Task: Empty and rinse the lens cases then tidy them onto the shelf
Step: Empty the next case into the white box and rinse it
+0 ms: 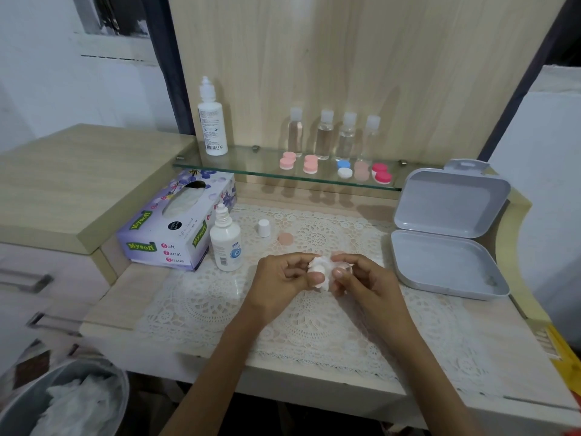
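Five lens cases [344, 169] line the glass shelf [251, 162] at upper centre, with four small clear bottles [325, 136] behind them. There are two white solution bottles [212, 121], one on the shelf and one at centre left. Also in view are one tissue box [176, 221], one open grey box [446, 234], one white cap [264, 228] and one peach lid [285, 238].

On the lace mat [314, 335], a tissue box [176, 221] and white bottle [225, 243] are crowding the left side, and an open grey box [446, 234] is blocking the right. A white cap [264, 227] and pink lid [285, 238] are sitting mid-mat. The mat's front strip is lying bare. On the glass shelf [251, 166], lens cases [310, 164] and clear bottles [325, 135] are filling the right half; bare glass is showing beside the tall white bottle [212, 121].
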`<state>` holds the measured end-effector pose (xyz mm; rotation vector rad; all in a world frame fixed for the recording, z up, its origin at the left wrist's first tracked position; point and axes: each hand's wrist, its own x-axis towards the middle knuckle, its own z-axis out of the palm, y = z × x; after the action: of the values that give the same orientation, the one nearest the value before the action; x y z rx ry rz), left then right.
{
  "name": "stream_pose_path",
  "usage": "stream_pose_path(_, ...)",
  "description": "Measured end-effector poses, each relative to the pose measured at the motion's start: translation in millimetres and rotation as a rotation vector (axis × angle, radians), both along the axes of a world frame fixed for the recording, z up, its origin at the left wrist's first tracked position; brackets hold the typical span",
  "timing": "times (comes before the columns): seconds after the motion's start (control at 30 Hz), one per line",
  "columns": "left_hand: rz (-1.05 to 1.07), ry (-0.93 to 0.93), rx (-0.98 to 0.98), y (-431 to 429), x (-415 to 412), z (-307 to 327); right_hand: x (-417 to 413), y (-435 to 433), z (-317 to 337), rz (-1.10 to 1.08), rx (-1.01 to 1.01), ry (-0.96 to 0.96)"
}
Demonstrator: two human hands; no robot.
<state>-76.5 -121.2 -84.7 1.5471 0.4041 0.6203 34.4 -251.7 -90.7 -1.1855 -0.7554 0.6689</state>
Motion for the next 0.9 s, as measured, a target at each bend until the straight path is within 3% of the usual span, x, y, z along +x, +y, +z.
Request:
stream_pose_path(0.47,0.139,0.034,0.031,0,2,-1,0,-2,0,-0.151,-0.213,-0.355)
stream_pose_path(0.73,0.152,0.013,-0.018,-2,1,3,-6,-4,9,-0.124,-0.062,-0.283)
stream_pose_path(0.9,0.224,-0.053,-0.052,1,0,2,-3,-4,7,-0.271,-0.164,-0.398)
